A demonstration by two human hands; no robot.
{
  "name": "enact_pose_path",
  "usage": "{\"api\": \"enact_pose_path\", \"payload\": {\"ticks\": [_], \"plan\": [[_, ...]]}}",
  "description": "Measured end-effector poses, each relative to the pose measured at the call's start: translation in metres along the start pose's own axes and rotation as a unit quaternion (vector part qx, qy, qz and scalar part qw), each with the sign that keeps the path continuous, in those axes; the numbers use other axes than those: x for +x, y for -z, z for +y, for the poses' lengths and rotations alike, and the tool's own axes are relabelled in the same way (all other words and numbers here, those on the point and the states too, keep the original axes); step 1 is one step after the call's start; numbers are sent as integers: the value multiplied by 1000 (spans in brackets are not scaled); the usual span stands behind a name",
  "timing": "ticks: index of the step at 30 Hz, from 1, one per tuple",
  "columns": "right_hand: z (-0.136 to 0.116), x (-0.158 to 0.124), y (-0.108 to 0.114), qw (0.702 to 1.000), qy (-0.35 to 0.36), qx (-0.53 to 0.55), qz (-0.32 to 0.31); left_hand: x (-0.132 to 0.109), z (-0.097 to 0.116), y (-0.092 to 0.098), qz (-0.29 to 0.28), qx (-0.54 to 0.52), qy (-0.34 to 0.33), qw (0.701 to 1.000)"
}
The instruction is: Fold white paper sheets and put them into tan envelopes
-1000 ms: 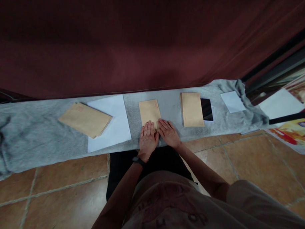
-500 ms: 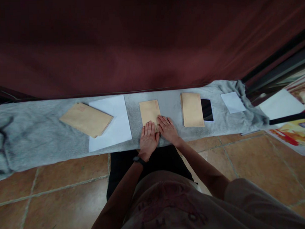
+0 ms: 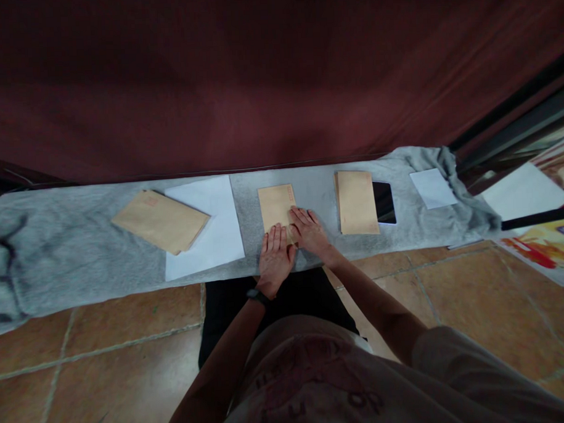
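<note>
A brown paper envelope (image 3: 276, 203) with small red print lies flat on the grey cloth (image 3: 304, 181) in front of me. My left hand (image 3: 276, 255), with a dark band at the wrist, rests flat across its lower left part, fingers stretched out. On the lower right part lies my right hand (image 3: 309, 233), its fingers extended over the envelope's edge. The hands cover the lower end of the envelope, where a paler strip shows between them. To the right sits a stack of brown envelopes (image 3: 357, 203), partly over a dark-screened phone (image 3: 384, 203).
At left, more brown envelopes (image 3: 162, 222) overlap white paper sheets (image 3: 222, 229). A small white paper (image 3: 433, 188) lies near the cloth's right end. A dark red curtain (image 3: 260, 126) hangs behind. Beyond the right end are a dark bar (image 3: 539, 218) and a colourful printed sheet (image 3: 549, 248).
My right hand has slid slightly up along the envelope's right edge. The left hand stays in nearly the same place.
</note>
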State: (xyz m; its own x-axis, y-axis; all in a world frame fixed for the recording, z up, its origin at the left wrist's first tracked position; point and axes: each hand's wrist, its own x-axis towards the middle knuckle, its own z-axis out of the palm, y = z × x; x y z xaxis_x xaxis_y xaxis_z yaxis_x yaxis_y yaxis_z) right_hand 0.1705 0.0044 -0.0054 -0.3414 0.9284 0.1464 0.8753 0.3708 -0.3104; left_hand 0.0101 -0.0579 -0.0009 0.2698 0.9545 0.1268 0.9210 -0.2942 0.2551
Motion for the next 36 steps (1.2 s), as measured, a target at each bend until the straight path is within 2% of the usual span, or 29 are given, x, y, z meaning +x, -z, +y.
{"api": "enact_pose_path", "payload": {"ticks": [28, 36], "plan": [[13, 47, -14, 999, -29, -6, 14, 0, 0, 0, 11, 11, -5, 1000], [15, 61, -11, 999, -31, -13, 2, 1, 0, 0, 8, 9, -2, 1000]]}}
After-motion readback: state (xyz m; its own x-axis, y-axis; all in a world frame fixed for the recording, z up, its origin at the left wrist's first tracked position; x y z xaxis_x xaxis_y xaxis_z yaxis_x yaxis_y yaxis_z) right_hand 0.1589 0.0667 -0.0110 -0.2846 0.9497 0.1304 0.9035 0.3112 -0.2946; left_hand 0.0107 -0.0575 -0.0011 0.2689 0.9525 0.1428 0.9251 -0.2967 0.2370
